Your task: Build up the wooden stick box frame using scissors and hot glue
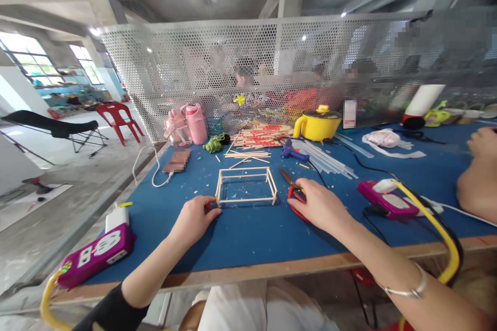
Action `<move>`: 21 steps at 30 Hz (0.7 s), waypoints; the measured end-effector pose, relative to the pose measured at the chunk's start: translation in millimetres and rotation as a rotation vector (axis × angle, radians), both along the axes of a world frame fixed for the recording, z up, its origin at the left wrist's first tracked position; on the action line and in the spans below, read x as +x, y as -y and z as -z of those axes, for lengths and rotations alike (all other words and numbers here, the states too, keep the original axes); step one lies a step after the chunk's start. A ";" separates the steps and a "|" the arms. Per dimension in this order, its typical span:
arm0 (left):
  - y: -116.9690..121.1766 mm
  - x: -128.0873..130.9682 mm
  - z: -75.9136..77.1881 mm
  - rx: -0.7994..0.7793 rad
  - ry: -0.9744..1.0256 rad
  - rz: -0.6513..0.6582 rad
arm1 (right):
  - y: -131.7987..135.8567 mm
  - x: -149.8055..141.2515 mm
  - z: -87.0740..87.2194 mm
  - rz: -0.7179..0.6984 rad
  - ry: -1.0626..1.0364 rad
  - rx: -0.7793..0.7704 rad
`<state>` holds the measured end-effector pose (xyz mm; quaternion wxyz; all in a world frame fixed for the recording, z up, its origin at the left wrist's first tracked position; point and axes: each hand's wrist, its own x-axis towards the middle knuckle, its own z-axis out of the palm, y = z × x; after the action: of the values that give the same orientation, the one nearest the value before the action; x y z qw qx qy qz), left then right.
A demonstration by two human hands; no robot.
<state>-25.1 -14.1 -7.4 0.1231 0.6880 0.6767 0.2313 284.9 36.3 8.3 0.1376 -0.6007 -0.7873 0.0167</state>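
A small box-shaped frame of thin wooden sticks [244, 200] stands on the blue tabletop [233, 240]. At its near left corner, my left hand [197, 220] has thumb and fingers closed on the frame. To the frame's right, my right hand [320, 206] is wrapped round a red-handled hand tool [289, 178] with a dark, pointed tip; I cannot tell whether it is scissors or pliers. That tip points up and left and lies apart from the frame. Loose wooden sticks [248, 155] lie behind the frame, beside a blue glue gun [293, 151].
Clear glue sticks [326, 158] and a yellow electric pot [319, 125] stand at the back. A phone [177, 160] and purple power strips [97, 253] lie at the sides, with cables. A perforated screen [174, 72] closes the rear. Another person's arm [477, 181] rests at right.
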 end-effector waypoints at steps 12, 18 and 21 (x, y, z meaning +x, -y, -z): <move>-78.2 -30.5 -28.3 0.207 0.146 -0.178 | 11.9 24.3 5.5 0.172 0.136 -0.103; -81.8 -30.1 1.0 0.251 0.217 -0.114 | -34.0 16.5 -33.7 0.070 -0.044 -0.065; -68.1 -30.8 -4.5 0.325 0.212 -0.177 | -70.1 -8.1 -39.2 -0.080 -0.220 -0.086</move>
<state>-55.9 53.9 -2.9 0.0600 0.6086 0.6716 0.4183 276.8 106.4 47.5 0.1964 -0.5686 -0.7895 0.1218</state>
